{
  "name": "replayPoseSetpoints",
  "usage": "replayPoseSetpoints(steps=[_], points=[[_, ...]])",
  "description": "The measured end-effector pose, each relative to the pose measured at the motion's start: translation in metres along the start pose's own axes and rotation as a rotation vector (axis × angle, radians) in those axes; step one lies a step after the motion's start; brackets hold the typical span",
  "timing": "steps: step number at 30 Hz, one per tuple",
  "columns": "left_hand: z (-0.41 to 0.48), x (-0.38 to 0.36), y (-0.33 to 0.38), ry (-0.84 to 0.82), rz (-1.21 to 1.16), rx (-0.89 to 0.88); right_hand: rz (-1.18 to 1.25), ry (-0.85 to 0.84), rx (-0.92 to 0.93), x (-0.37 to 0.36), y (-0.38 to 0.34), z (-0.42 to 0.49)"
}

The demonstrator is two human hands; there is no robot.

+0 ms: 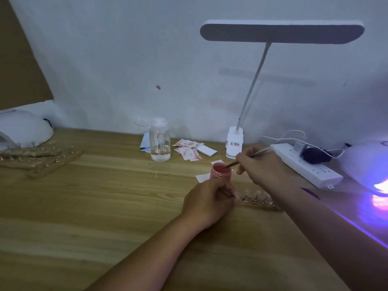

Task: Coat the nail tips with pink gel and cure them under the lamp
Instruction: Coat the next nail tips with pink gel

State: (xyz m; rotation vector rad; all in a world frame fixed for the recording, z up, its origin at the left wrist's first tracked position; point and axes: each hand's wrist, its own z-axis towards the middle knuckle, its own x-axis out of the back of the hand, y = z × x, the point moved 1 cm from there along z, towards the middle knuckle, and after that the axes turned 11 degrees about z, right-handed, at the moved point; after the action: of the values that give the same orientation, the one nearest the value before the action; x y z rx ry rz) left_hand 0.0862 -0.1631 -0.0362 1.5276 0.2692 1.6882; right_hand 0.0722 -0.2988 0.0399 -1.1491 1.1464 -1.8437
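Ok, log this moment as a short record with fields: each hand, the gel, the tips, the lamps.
left hand: grips the pink gel jar, upright and uncapped, on the table
right hand: pinches the brush, tip dipped into the jar's mouth
nail tips: in a row on a stand strip, beside the left hand, under the right forearm
curing lamp: at the right edge, glowing violet
white lamp: far left, no glow seen
spare strips: lying before the white lamp
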Motion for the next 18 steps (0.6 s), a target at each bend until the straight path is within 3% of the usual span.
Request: replayPoseSetpoints(steps=[4, 8, 18], points=[[0.001, -0.001, -0.001, -0.009, -0.022, 0.016, 0.469, 0.041, -0.039, 0.019, 0.023, -0.037], [0.000, -0.002, -0.001, -0.005, -0.033, 0.004, 0.480, 0.019, 0.074, 0.032, 0.053, -0.076], [0.003, -0.004, -0.004, 0.002, -0.069, -0.016, 0.414, -0.053, 0.085, 0.025, 0.059, -0.080]])
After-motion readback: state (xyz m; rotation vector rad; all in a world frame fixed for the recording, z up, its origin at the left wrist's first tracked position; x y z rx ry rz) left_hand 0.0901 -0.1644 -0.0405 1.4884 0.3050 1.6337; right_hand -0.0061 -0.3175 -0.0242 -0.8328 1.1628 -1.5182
